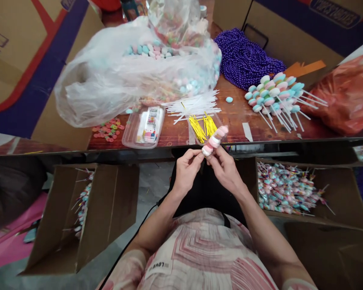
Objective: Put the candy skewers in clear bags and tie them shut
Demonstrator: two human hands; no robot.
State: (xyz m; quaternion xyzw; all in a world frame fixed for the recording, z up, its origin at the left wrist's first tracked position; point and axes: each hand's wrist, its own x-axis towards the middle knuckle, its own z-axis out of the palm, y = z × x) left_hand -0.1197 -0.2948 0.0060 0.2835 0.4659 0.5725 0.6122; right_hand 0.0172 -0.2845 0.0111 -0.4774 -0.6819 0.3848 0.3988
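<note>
A marshmallow skewer (214, 141), pink and white, points up and to the right just over the table's front edge. My left hand (188, 167) and my right hand (225, 166) are both closed in a pinch at its lower end. The fingers hide most of what lies between them there. Right behind the skewer, yellow twist ties (204, 127) lie in a clear tray. White sticks (193, 105) are heaped behind the ties. A clear plastic box (130, 135) holding printed labels (149, 125) stands to the left, beside loose orange and green ring candies (109, 129).
A large plastic bag (103, 76) of marshmallows fills the table's middle back. Purple bead strings (245, 60), stacked marshmallow skewers (272, 94) and a red bag (347, 96) lie right. Below are an open carton (335, 189) of wrapped skewers and another carton (109, 205) on the left.
</note>
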